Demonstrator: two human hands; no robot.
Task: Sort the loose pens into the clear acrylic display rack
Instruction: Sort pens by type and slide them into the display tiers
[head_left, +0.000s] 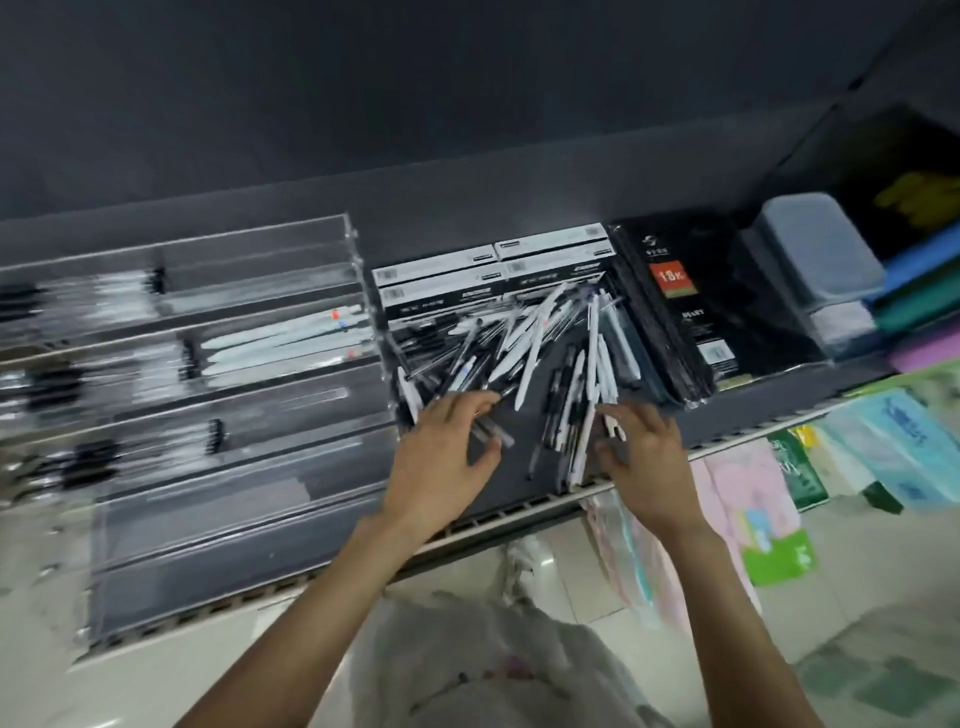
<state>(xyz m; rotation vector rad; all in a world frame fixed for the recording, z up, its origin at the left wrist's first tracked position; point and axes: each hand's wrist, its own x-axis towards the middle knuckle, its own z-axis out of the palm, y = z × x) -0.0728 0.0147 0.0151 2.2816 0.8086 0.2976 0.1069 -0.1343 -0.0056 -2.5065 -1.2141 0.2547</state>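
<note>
- Loose pens (524, 353) lay in a tangled heap on the dark shelf (519, 441), between the clear acrylic display rack (234, 364) on the left and a black shrink-wrapped diary (680, 306) on the right, with flat white-and-black pen boxes (488, 275) just beyond them on the far side.
- By the look of them they would be light, stiff and smooth-barrelled, so apt to roll or slip; a pinch around the middle of the barrel seems the surest hold, taking a few parallel ones together.
- The heap mixed white barrels with black and clear ones, crossing at every angle; some fanned toward the far right.
- The left hand (447, 447) hovered at the near left of the heap, its fingers curled round a dark pen (491, 431) or two.
- The right hand (641, 452) reached in at the near right, fingers spread and bent over white pens; whether it had pinched one I could not tell.
- The rack's stepped trays already held rows of pens, white ones in a middle tray and dark-capped ones farther left; the nearest trays looked bare, though blur smeared that side.
</note>
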